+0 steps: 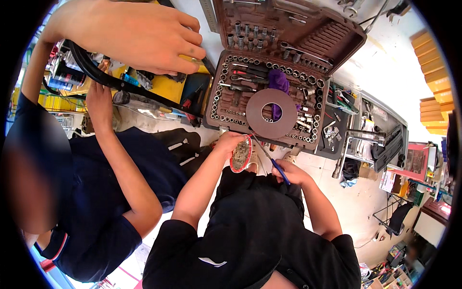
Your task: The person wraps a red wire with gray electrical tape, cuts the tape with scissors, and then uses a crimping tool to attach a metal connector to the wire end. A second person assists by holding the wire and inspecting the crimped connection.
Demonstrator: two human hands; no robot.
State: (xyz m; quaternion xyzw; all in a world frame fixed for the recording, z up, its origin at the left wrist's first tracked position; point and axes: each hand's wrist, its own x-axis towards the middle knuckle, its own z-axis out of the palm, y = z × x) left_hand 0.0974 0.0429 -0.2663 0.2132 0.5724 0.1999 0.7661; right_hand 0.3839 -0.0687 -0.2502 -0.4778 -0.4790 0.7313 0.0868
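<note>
Left hand [139,33], upper left of frame, fingers curled; grip cannot be told. Beneath it, black curved metal bar [125,85] runs diagonally down-right, its end near the open brown socket case [337,36].

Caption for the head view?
One hand over a black bar; co-worker in black holds a blue-handled screwdriver beside an open socket set.

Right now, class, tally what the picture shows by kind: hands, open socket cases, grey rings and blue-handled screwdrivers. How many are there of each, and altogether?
Hands: 4
Open socket case: 1
Grey ring: 1
Blue-handled screwdriver: 1
Total: 7
</note>
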